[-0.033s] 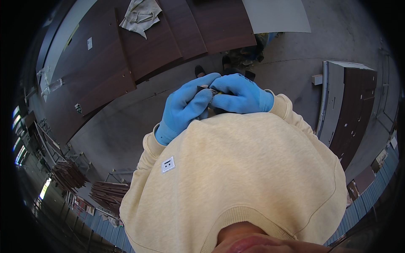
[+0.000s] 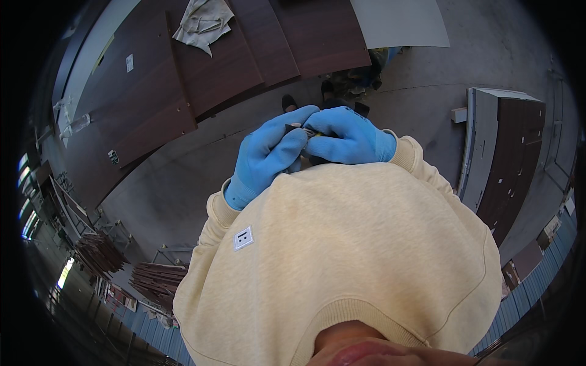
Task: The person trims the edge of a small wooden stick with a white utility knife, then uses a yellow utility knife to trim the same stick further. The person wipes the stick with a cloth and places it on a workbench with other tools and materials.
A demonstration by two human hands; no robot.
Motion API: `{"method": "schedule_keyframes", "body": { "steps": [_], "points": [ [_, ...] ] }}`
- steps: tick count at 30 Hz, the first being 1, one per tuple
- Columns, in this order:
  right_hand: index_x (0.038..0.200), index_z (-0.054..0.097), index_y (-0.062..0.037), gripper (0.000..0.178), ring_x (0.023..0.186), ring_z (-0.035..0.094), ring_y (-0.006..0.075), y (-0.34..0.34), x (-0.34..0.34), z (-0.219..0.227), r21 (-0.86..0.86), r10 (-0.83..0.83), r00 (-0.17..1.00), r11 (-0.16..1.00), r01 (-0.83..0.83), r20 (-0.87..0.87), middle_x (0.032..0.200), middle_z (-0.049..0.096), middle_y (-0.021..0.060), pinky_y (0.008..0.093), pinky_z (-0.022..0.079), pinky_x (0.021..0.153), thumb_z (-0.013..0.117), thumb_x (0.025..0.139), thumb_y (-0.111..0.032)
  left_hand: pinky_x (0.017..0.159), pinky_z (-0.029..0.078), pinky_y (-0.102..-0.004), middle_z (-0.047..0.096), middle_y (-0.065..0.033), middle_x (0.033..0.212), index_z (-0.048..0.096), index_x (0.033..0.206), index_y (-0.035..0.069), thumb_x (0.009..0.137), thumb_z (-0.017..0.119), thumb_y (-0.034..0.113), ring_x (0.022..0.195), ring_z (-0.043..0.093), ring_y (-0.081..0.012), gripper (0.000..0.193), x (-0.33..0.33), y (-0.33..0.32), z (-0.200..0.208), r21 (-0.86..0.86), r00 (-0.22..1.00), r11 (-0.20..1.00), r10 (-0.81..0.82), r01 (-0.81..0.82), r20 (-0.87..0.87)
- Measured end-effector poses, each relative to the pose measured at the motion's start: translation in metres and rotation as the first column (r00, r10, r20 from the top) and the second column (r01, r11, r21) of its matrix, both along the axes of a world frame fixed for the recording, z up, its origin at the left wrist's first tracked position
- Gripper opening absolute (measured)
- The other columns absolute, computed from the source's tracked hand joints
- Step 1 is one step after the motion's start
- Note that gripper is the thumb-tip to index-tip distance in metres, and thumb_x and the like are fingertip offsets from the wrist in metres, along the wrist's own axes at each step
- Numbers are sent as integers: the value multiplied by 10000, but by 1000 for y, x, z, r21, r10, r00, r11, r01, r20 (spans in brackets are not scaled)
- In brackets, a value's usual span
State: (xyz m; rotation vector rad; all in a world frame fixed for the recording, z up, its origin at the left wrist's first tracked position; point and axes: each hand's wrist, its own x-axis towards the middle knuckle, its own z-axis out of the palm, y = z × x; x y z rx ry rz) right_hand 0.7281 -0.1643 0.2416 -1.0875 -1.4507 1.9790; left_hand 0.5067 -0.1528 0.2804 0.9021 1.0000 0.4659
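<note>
In front of my chest, my left hand [image 2: 266, 152] and my right hand [image 2: 349, 135] meet, both in blue gloves. Fingers of both are closed together at a small object [image 2: 312, 133], of which only dark, greyish and yellow bits show. The gloves cover most of it, so its kind is not clear. A small dark pointed piece [image 2: 289, 128] pokes out at the fingertips of my left hand. Whether it belongs to the same object I cannot tell.
Dark brown panels [image 2: 146, 104] lie overlapping beyond my hands, with a crumpled beige cloth [image 2: 204, 24] on top. A pale sheet [image 2: 400, 23] adjoins them. To the right stands a stack of panels [image 2: 510, 140]; narrow brown boards [image 2: 157, 282] are piled at lower left.
</note>
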Motion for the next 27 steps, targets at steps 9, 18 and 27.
{"method": "schedule_keyframes", "body": {
  "steps": [9,18,27],
  "points": [
    [975,739,-13,306,725,596,159,-1,1,-7,-88,-73,993,994,65,-93,812,656,80,339,492,647,653,1023,-303,745,549,-259,766,-84,1108,690,1372,3,1059,651,148,854,679,-109,346,-4,-3,-11,129,1000,992,9,-8,-5],
    [969,739,-13,279,699,593,174,-1,1,-8,-35,-51,994,998,48,-98,808,665,90,351,487,641,647,1013,-273,921,565,-323,728,-118,1215,606,1469,25,1039,665,221,1053,698,-178,476,-3,-1,-5,88,999,996,-9,13,-42],
    [972,748,-15,299,720,604,199,4,0,4,11,25,999,1000,-24,-35,827,680,111,365,501,664,629,1023,-285,972,563,-349,704,-146,1298,615,1456,15,1061,603,210,1128,692,-213,441,-2,-2,-7,182,998,982,-47,53,-38]
  ]
}}
